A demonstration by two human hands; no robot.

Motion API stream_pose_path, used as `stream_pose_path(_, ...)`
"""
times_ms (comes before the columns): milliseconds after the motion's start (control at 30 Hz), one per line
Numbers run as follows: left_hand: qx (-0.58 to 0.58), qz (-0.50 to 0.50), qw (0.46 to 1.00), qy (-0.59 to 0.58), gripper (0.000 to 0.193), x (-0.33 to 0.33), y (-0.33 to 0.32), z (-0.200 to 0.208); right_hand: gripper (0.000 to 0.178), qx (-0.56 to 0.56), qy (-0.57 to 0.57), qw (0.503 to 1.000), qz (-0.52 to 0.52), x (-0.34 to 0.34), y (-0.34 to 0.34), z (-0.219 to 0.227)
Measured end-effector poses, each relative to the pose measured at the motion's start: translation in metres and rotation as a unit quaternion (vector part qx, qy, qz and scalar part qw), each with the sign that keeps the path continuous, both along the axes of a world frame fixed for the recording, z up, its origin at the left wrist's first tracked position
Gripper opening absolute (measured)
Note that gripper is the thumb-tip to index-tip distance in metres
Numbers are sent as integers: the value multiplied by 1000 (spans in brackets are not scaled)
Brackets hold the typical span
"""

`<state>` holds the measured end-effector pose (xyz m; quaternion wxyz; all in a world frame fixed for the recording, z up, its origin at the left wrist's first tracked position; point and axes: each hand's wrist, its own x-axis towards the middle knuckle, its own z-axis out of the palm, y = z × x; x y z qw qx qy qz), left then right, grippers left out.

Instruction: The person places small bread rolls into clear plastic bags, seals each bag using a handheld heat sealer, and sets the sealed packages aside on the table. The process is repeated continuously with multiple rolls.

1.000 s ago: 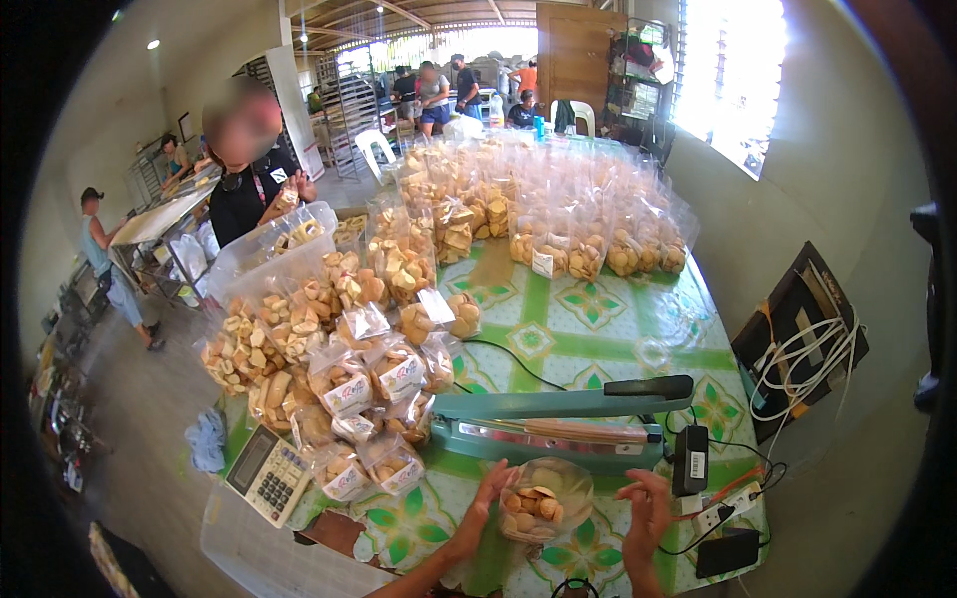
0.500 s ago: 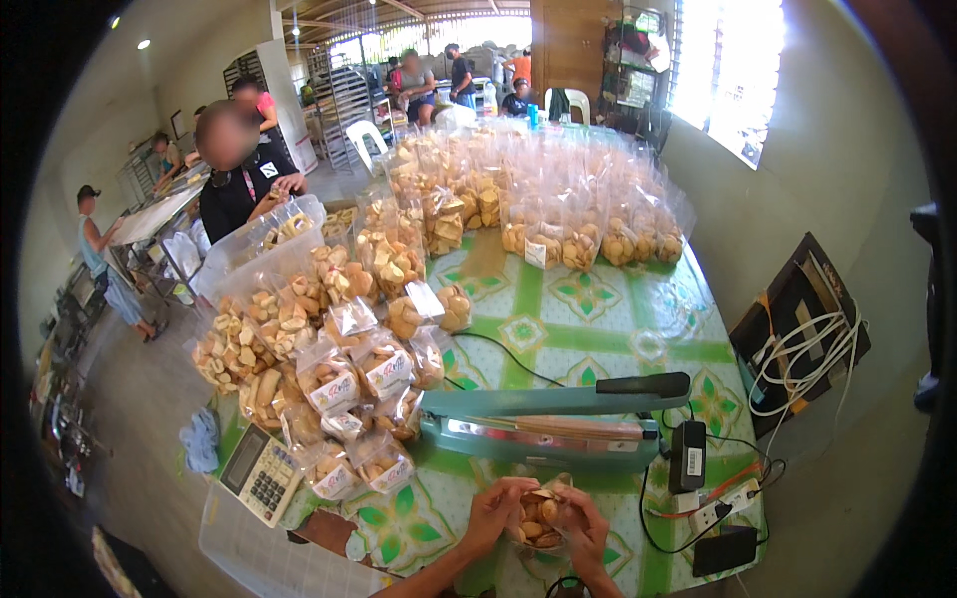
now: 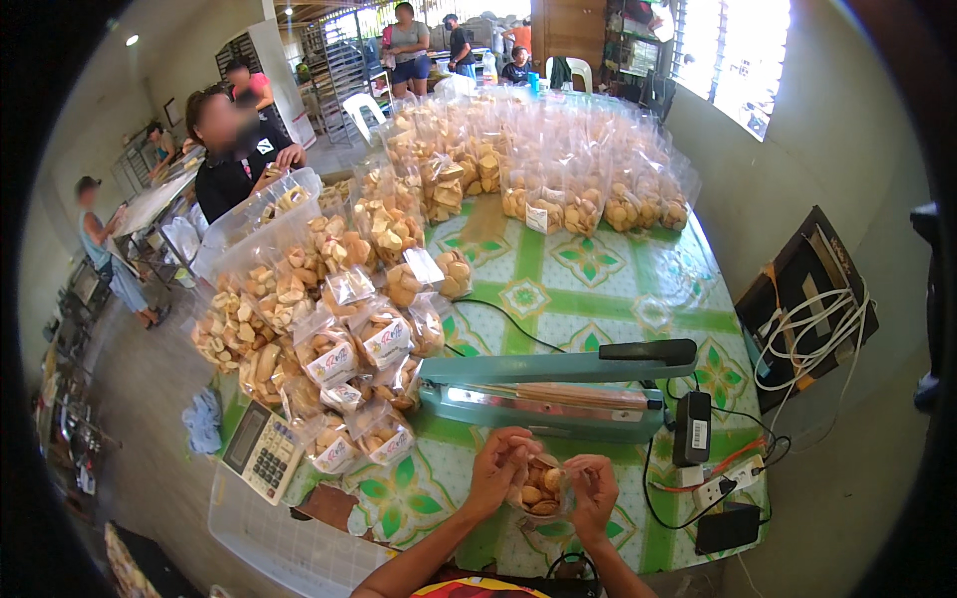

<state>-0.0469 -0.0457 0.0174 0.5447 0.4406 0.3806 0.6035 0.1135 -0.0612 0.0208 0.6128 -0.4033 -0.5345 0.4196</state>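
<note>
Near the table's front edge I hold a clear plastic bag of small brown biscuits (image 3: pixel 541 486) upright. My left hand (image 3: pixel 498 470) is closed on the upper left edge of the bag, fingers pinched. On the other side my right hand (image 3: pixel 593 492) pinches the bag's right edge. The bag's top appears unsealed, with biscuits showing inside. Just beyond both hands lies a green impulse sealer (image 3: pixel 538 409), its black-handled arm (image 3: pixel 648 352) raised above the base.
Filled bags (image 3: pixel 384 334) are heaped at left, with more bags (image 3: pixel 558 179) at the far end. A calculator (image 3: pixel 263 453) lies by a clear plastic bin (image 3: pixel 289 548). Right of the sealer are a black adapter (image 3: pixel 693 429), cords and a power strip (image 3: pixel 726 483). A co-worker (image 3: pixel 234 149) stands at left.
My hands have drawn slightly apart at the top of the biscuit bag, the right one shifting a little right. The whole view has tilted slightly, moving the table upward in the picture.
</note>
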Motion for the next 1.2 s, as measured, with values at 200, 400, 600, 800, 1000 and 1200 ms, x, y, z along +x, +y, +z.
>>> stream_pose_path(200,-9,27,998,58,26,2,11,-2,4,11,-75,996,-37,2,10,-6)
stream_pose_path(400,-51,2,996,75,24,-1,6,3,7,1,-76,997,-5,5,11,-8)
stream_pose_path(600,-28,43,998,34,20,10,-1,1,6,-8,-45,999,-8,5,5,-5)
stream_pose_path(800,46,40,998,21,14,9,-2,8,5,-10,2,998,-65,6,-3,3)
stream_pose_path(1000,118,66,957,257,22,-15,-29,18,23,35,-192,981,-19,26,-25,16)
stream_pose_path(1200,82,78,946,304,37,-3,-49,13,31,69,-235,970,-6,21,-31,16)
